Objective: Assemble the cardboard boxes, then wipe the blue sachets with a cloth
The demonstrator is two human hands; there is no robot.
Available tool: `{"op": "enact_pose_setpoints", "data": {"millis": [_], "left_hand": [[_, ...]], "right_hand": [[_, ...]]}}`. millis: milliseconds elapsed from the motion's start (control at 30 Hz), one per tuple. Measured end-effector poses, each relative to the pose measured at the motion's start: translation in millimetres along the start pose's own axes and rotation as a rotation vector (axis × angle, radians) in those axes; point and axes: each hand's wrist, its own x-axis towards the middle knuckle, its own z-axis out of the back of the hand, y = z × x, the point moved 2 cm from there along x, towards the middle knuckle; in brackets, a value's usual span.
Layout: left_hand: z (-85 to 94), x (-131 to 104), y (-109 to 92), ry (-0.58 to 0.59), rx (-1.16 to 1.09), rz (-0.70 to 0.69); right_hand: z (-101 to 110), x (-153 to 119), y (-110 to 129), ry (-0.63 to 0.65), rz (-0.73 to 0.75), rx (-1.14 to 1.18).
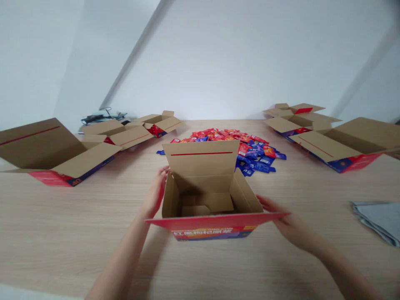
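In front of me an opened cardboard box (201, 183) with a red and blue printed outside stands between my hands. Its far flap sticks up and its near red flap tilts toward me; no packets show inside. My left hand (158, 189) grips the box's left side, its fingers partly behind the wall. Against the right side, partly covered by the near flap, my right hand (273, 208) presses with its fingers and looks blurred. Just behind the box lies a heap of red and blue packets (258, 156).
Several more open boxes stand along both sides, including a large left box (62, 162) and a large right box (350, 141). A folded grey cloth (379, 221) lies at the right. Clear plastic with a dark cord (104, 116) sits at the back left, before a white wall.
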Motion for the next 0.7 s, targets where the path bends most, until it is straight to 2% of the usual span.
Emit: {"op": "enact_pose_setpoints", "data": {"millis": [100, 167, 200, 267, 367, 433, 500, 600, 700], "left_hand": [[-1.6, 15, -43, -0.078, -0.040, -0.242], [-14.7, 19, -72, -0.030, -0.010, -0.331], [-25.2, 19, -83, 0.065, 0.059, -0.344], [-49.9, 14, -96, 0.407, 0.295, -0.279], [-70.2, 1, -89, 0.848, 0.624, -0.052], [-65.6, -9, -72, 1.032, 0.895, 0.032], [-51.5, -18, -53, 1.077, 1.099, -0.046], [-27.9, -32, -27, 0.891, 1.106, -0.287], [-13.7, -42, -6, 0.697, 1.041, -0.358]], "right_hand": [[48, 28, 43, -0.167, 0.216, 0.214], [59, 52, 83, -0.151, 0.323, 0.354], [58, 65, 103, -0.098, 0.358, 0.383], [45, 88, 136, 0.089, 0.378, 0.326], [14, 112, 159, 0.368, 0.395, 0.166], [-3, 117, 153, 0.496, 0.371, 0.025], [-14, 116, 132, 0.520, 0.332, -0.177], [-23, 106, 92, 0.379, 0.328, -0.372], [-29, 95, 66, 0.273, 0.371, -0.338]]}}
